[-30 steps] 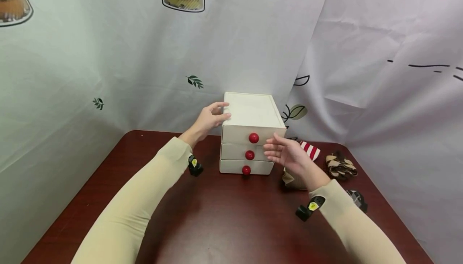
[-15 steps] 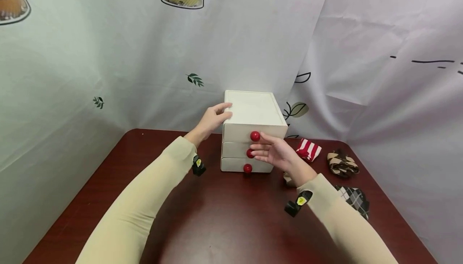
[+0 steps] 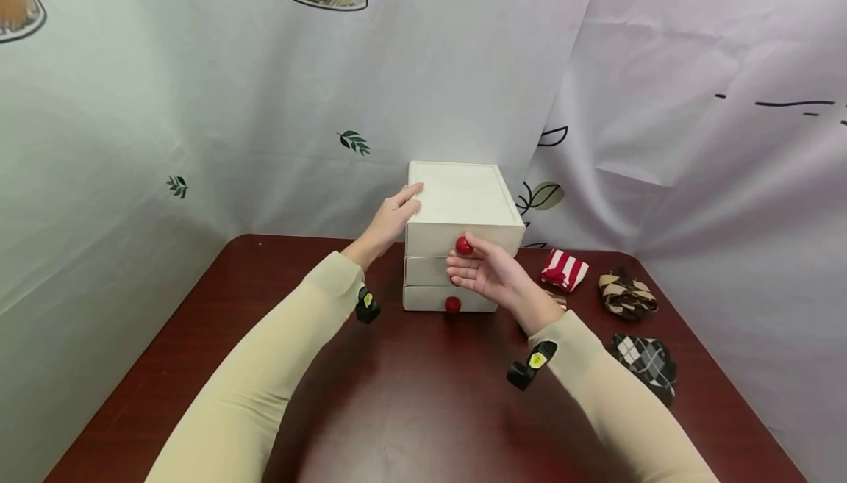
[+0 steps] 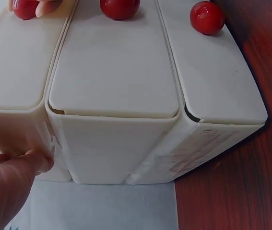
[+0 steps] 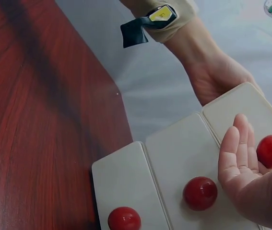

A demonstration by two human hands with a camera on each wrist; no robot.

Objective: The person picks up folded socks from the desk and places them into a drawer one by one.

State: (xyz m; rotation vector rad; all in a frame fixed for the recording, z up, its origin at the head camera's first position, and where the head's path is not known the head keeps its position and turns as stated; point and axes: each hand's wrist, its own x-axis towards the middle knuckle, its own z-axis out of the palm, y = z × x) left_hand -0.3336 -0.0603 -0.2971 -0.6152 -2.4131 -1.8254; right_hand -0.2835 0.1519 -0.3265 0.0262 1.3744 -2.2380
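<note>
A white cabinet of three stacked drawers stands on the table, each drawer front bearing a round red knob. My left hand rests on the cabinet's upper left edge, fingers reaching onto the top. In the left wrist view, that hand touches the side near the top drawer. My right hand is at the top drawer's front, its thumb and index finger pinching the top red knob. The other fingers extend in front of the middle drawer, largely covering its knob; the right wrist view shows this middle knob uncovered.
Right of the cabinet lie a red-and-white striped cloth bundle, a brown-and-tan bundle and a black-and-grey argyle one. Another tan item is partly hidden behind the right hand. A pale curtain hangs behind the dark red table.
My right hand has moved left from beside the cabinet to the top knob and taken hold of it. My left hand has settled slightly further onto the cabinet's edge. The drawers look unmoved.
</note>
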